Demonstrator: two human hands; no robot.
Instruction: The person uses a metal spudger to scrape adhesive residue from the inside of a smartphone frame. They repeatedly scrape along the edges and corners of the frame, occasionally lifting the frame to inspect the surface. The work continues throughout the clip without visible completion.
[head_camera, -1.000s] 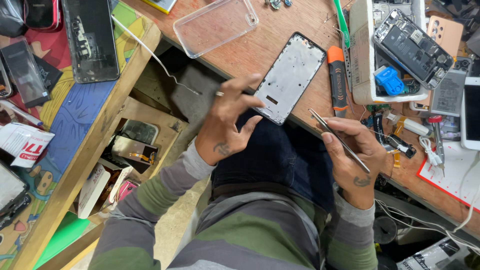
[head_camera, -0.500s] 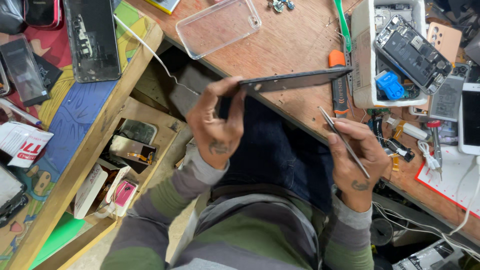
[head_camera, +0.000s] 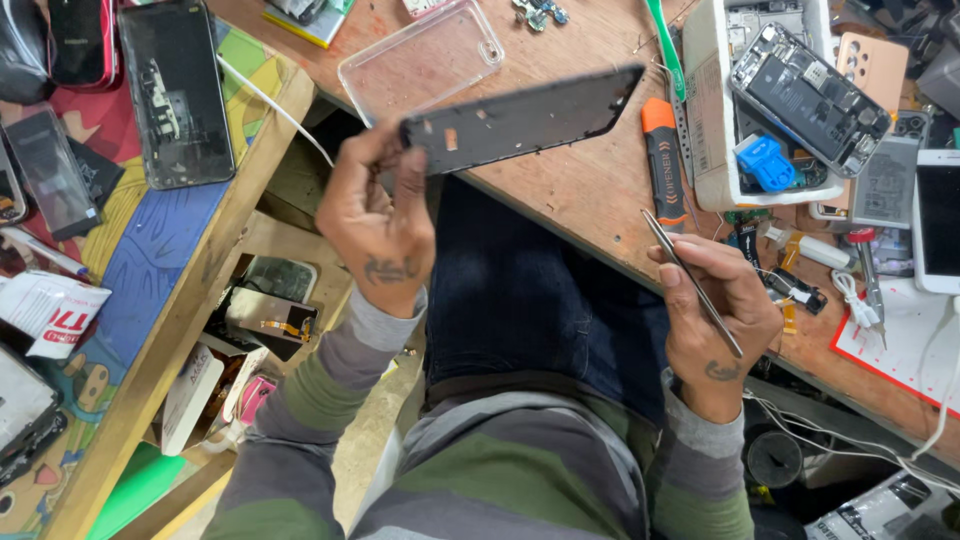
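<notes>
We're at a worn wooden workbench (head_camera: 560, 190), scratched and reddish-brown, cluttered along the far edge. A second painted bench (head_camera: 170, 300) sits to our left with a colourful cartoon top; on it lies a dark phone back panel (head_camera: 175, 95), with other phone bodies beside it. Below, an open shelf (head_camera: 265, 310) holds more phone parts and small boxes.

Our left hand (head_camera: 375, 225) holds a black phone frame (head_camera: 525, 118) by its near end, fingers pinched around the corner. The frame is raised off the bench, tilted, seen nearly edge-on; thin, dark, flat, with small cut-outs near the gripped end. It hovers over the bench edge, just below a clear phone case (head_camera: 420, 60).

Our right hand (head_camera: 715, 320) is closed on metal tweezers (head_camera: 690, 280), tips pointing up toward the bench, well apart from the frame.

A white tray (head_camera: 705, 110) on the bench holds an opened phone (head_camera: 810, 85) with its battery exposed, plus a blue plastic part (head_camera: 765, 162). An orange-and-black tool (head_camera: 662, 150) lies just left of the tray. A white phone (head_camera: 938, 220) rests at far right, near a red-edged mat (head_camera: 900, 350).
</notes>
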